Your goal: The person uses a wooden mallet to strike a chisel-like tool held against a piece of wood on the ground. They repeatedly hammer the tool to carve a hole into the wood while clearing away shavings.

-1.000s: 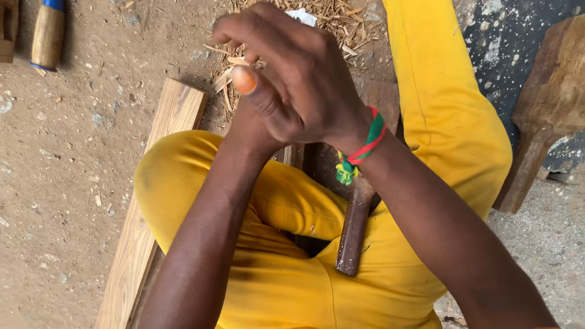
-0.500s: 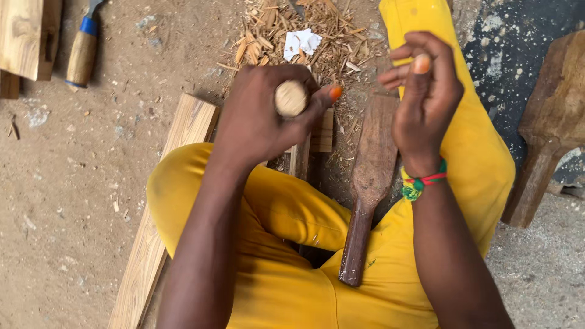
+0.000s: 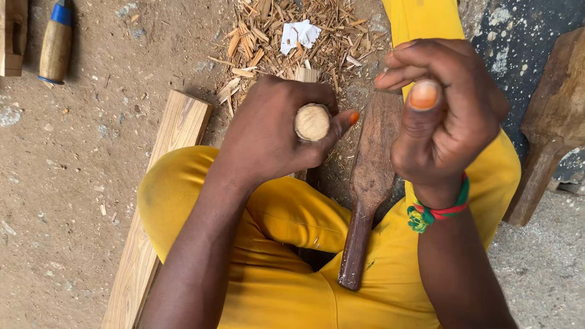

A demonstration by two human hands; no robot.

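A pale plank (image 3: 159, 201) lies on the dirt floor beside wood shavings (image 3: 286, 36) (a crumpled white scrap (image 3: 298, 35) sits among them). A blue-banded wooden tool handle (image 3: 56, 42) lies well apart at the upper left.

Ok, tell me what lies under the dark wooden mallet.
The dark wooden mallet rests on the yellow trousers at its handle; its head lies over dirt and wood shavings. Whatever is directly beneath stays hidden.

I see pale, matt wood in the round handle end (image 3: 312, 122) my left hand (image 3: 274, 134) grips. The mallet (image 3: 368, 183) is dark, worn wood, rough-grained. The plank (image 3: 159, 201) looks light and sawn. Dry wood shavings (image 3: 286, 36) lie on gritty dirt ground (image 3: 67, 183). My trousers (image 3: 286, 244) are yellow cloth.
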